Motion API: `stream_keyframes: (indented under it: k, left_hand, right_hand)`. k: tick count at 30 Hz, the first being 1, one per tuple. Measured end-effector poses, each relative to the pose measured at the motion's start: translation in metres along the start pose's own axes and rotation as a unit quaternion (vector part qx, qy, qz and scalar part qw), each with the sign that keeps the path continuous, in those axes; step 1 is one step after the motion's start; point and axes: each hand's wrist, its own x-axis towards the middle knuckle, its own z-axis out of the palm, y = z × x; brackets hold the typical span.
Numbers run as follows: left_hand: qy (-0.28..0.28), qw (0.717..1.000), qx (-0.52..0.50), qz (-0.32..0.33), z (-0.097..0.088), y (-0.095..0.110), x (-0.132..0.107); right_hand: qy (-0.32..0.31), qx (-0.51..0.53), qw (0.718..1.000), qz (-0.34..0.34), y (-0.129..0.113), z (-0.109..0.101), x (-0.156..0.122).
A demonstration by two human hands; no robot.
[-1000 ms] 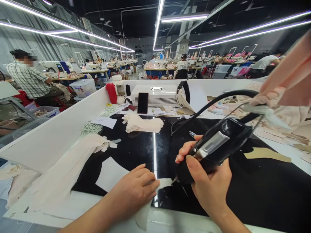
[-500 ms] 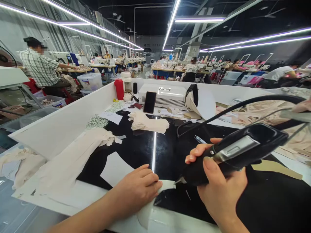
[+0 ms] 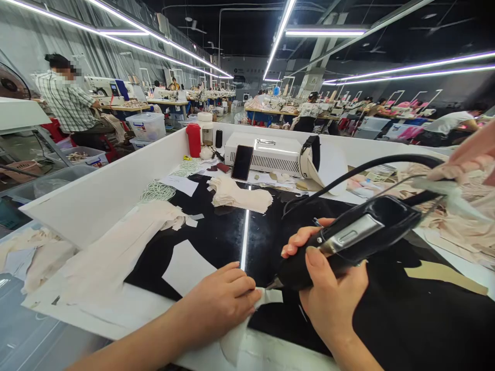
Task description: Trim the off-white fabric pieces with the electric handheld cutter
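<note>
Pale strip [image 3: 274,296] on black tabletop [image 3: 218,242], under left hand's [image 3: 222,300] curled fingers, pinching or pressing unclear; right hand [image 3: 334,296] grips black handheld tool [image 3: 348,237], tip at strip. Far-wall lettering [image 3: 240,70] too small to read.

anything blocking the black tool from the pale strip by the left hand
Nothing visible: the black tool in the right hand has its tip at the pale strip; the left hand holds it, left of the tip.
</note>
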Motion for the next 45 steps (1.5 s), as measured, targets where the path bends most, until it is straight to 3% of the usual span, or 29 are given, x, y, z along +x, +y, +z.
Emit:
stream_keyframes:
  k: [11,19,23,35,45]
  left_hand:
    - [-0.005,1.0,-0.009,-0.002,-0.002,0.0,0.0]
    - [-0.001,1.0,-0.012,0.004,-0.006,0.0,0.001]
    - [0.0,1.0,-0.015,0.004,-0.008,0.0,0.002]
    - [-0.012,0.999,-0.036,0.003,-0.008,-0.001,0.002]
    - [-0.009,0.999,-0.038,0.001,-0.011,0.0,0.003]
  right_hand:
    - [0.034,0.004,0.999,-0.009,-0.009,-0.008,0.006]
    - [0.021,-0.027,0.999,-0.012,-0.007,-0.01,0.003]
    - [0.02,0.009,1.0,-0.003,-0.011,-0.007,0.002]
    - [-0.039,0.013,0.999,-0.002,-0.007,-0.01,-0.011]
    - [-0.033,0.014,0.999,-0.003,-0.012,-0.008,-0.011]
